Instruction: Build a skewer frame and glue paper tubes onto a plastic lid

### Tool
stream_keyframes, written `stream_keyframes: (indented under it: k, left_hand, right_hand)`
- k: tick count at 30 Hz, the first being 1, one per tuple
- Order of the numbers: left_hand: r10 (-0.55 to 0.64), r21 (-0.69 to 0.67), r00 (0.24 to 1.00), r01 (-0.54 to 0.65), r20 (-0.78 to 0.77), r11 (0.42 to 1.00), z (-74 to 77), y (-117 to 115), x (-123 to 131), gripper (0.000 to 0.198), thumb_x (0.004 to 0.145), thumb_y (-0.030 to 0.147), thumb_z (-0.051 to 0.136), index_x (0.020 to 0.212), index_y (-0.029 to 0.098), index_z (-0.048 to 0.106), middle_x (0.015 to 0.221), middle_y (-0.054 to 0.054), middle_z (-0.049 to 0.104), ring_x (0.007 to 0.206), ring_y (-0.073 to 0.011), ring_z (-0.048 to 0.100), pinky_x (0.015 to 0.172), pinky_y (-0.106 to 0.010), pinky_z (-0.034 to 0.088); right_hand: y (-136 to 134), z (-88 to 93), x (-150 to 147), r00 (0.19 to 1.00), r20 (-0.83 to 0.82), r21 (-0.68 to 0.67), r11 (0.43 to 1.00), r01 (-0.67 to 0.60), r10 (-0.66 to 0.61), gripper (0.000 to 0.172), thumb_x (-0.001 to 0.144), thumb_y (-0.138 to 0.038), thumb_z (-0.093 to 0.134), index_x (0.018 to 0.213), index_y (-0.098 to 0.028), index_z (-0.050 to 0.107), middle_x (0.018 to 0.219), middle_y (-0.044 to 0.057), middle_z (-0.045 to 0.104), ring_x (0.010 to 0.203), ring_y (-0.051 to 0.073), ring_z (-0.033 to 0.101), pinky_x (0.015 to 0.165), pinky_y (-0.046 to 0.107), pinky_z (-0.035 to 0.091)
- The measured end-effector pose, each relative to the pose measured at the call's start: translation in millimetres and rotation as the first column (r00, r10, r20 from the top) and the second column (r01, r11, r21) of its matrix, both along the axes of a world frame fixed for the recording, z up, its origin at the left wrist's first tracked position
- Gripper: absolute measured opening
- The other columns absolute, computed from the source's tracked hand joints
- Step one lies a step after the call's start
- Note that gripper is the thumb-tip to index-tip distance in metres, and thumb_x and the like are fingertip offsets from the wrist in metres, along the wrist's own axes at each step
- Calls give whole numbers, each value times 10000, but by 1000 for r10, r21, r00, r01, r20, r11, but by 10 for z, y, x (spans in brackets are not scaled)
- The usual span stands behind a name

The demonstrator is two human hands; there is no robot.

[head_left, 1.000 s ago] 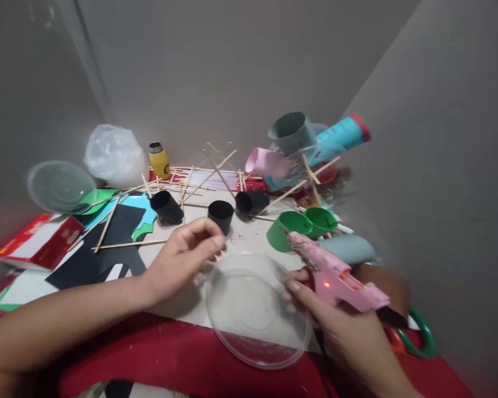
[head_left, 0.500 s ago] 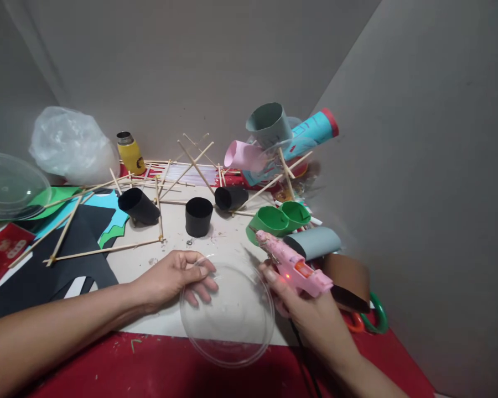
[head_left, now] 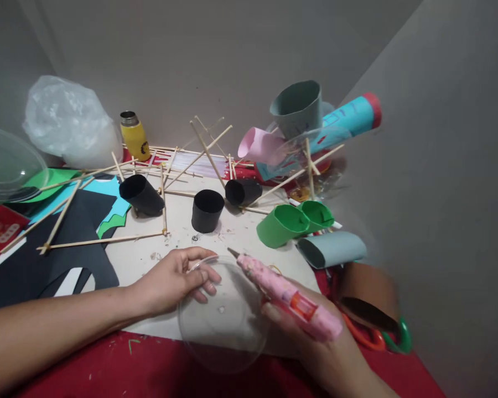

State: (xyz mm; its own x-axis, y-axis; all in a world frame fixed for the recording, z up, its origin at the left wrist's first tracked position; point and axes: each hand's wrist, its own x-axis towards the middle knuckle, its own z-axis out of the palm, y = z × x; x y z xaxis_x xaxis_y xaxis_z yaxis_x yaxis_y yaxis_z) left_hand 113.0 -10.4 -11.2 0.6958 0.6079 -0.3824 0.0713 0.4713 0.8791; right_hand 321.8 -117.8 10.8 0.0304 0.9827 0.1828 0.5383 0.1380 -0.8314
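My left hand point(head_left: 180, 281) pinches the upper left edge of a clear round plastic lid point(head_left: 228, 337), thumb above and fingers beneath, seen through the plastic. In my right hand point(head_left: 311, 337) is a pink glue gun point(head_left: 284, 290), its nozzle pointing up and left over the lid's upper right edge. A black paper cup-like tube point(head_left: 208, 211) stands upright beyond the lid. Two joined green paper tubes point(head_left: 282, 225) are beyond the glue gun.
Joined wooden sticks point(head_left: 103, 241) and black paper point(head_left: 87, 215) lie left. A yellow bottle point(head_left: 135, 136) and plastic bag point(head_left: 72, 124) stand behind. Right are a grey-blue tube point(head_left: 340, 249), brown tube point(head_left: 371, 293) and green-handled scissors point(head_left: 403, 336).
The glue gun has swung left and towards me, its nozzle now over the lid's edge. My left hand still holds the lid. The view has shifted slightly.
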Motion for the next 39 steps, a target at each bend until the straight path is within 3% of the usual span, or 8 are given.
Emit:
stream_keyframes:
  k: [3, 8, 18, 22, 25, 28, 34, 39]
  left_hand:
    - [51, -2, 999, -50, 7, 999, -7, -10, 13, 534, 753, 406, 729, 1153, 145, 491, 943, -89, 664, 741, -155, 645, 620, -271, 527]
    - [104, -12, 995, -104, -9, 995, -23, -18, 32, 496, 736, 400, 750, 1074, 153, 483, 890, -71, 672, 692, -157, 651, 584, -261, 511]
    - [133, -39, 991, -133, -11, 990, 0, -14, 27, 573, 743, 368, 750, 1208, 131, 513, 1038, -121, 686, 776, -143, 655, 703, -277, 517]
    - [156, -49, 988, -155, 2, 987, 1, -21, 19, 559, 734, 366, 761, 1170, 144, 489, 1013, -124, 702, 773, -154, 662, 688, -286, 521]
    - [176, -68, 984, -175, 17, 982, -10, -26, 14, 475, 716, 388, 775, 1019, 142, 505, 994, -127, 707, 753, -149, 659, 667, -279, 522]
    - [182, -91, 983, -178, 35, 980, -25, -29, 16, 448, 702, 399, 786, 936, 142, 503, 966, -120, 711, 733, -138, 656, 643, -260, 518]
    - [163, -75, 986, -161, 26, 984, -26, -28, 17, 435, 724, 407, 768, 942, 142, 501, 965, -127, 711, 750, -142, 664, 660, -267, 526]
    - [149, -77, 989, -148, 14, 986, -22, -25, 20, 474, 700, 433, 775, 949, 146, 493, 936, -119, 712, 741, -147, 664, 653, -266, 521]
  right_hand:
    - [-8, -75, -10, 995, 62, -25, 997, -72, 73, 306, 890, -366, 571, 1136, -237, 699, 997, 77, 740, 935, 267, 696, 749, 322, 590]
    - [-14, -32, 11, 997, 53, -37, 998, -59, 61, 348, 893, -349, 562, 1213, -254, 661, 1057, 69, 731, 989, 264, 686, 776, 313, 592]
    - [49, -156, 20, 984, -129, -102, 986, -135, 121, 404, 943, -338, 518, 1339, -275, 562, 1374, 41, 570, 1261, 257, 530, 1009, 369, 491]
    - [30, -168, 32, 995, 7, -44, 994, -98, 98, 399, 931, -325, 522, 1324, -286, 578, 1275, 58, 645, 1159, 261, 613, 906, 351, 561]
    - [-2, -170, 47, 990, 101, -13, 995, -95, 96, 349, 911, -305, 533, 1240, -280, 646, 1009, 66, 736, 918, 249, 706, 735, 324, 607]
    - [-22, -152, 63, 986, 116, -29, 992, -120, 123, 267, 893, -277, 567, 1123, -270, 701, 830, 54, 731, 769, 230, 709, 636, 304, 597]
    - [-9, -139, 55, 964, 227, 47, 987, -151, 137, 294, 912, -269, 555, 1188, -244, 650, 1006, 84, 720, 976, 250, 681, 697, 292, 586]
    - [-9, -188, 57, 956, 264, 79, 985, -156, 130, 282, 931, -271, 526, 1187, -235, 639, 1049, 83, 713, 1010, 243, 671, 703, 275, 579]
